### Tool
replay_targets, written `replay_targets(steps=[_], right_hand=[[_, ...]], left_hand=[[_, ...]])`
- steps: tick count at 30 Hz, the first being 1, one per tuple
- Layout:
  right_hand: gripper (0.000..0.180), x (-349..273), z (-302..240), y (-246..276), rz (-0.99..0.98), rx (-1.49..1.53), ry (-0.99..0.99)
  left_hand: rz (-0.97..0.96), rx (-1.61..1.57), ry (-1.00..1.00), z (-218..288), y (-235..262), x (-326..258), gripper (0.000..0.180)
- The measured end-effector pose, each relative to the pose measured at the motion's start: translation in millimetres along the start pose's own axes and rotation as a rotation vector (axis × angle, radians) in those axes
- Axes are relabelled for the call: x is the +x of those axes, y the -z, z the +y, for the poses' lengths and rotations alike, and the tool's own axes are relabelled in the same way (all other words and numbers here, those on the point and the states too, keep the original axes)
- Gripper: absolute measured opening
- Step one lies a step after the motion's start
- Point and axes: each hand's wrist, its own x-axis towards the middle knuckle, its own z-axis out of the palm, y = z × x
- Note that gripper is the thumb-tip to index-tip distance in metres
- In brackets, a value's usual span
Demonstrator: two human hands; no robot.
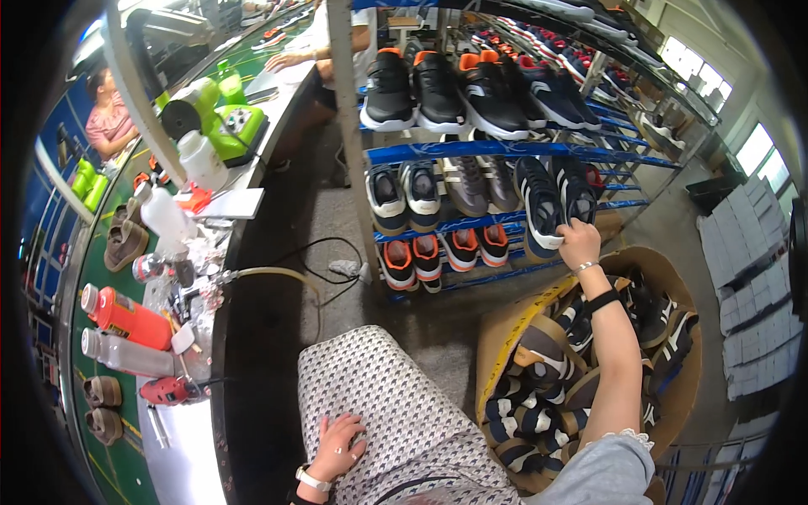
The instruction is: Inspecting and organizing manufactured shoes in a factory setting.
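My right hand (581, 242) reaches over a carton to the rack, its fingers closed on the toes of a pair of dark sneakers (540, 202) with white stripes. The pair rests on the middle shelf, at its right end. Grey-brown striped sneakers (468, 181) and dark sneakers with white toes (387, 195) stand to the left on that shelf. My left hand (338, 446) lies on the houndstooth-patterned cloth over my lap, fingers spread, holding nothing. Below my right arm, the cardboard carton (686, 290) is full of loose sneakers (543, 352).
Black sneakers (439, 88) line the upper shelf; orange-lined ones (461, 248) stand lowest. At left, a bench carries a red bottle (126, 316), a white bottle (160, 210) and a green machine (227, 126). A hose (278, 272) hangs off its edge. Other people work beyond.
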Motion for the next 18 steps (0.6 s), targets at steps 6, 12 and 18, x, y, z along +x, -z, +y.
replay_targets(steps=[6,12,18], right_hand=[[0.011,40.3,46.9,-45.2,-0.203,-0.328,0.158],[0.016,89.5,48.2,-109.7,-0.337,-0.514,0.110],[0.024,97.0,61.1,-134.8,-0.657,-0.599,-0.036]], left_hand=[[0.041,0.077,0.040,8.0,-4.4,4.1,0.028],[0.054,0.084,0.075,12.9,-1.6,6.4,0.026],[0.076,0.065,0.114,15.9,2.9,3.1,0.025]])
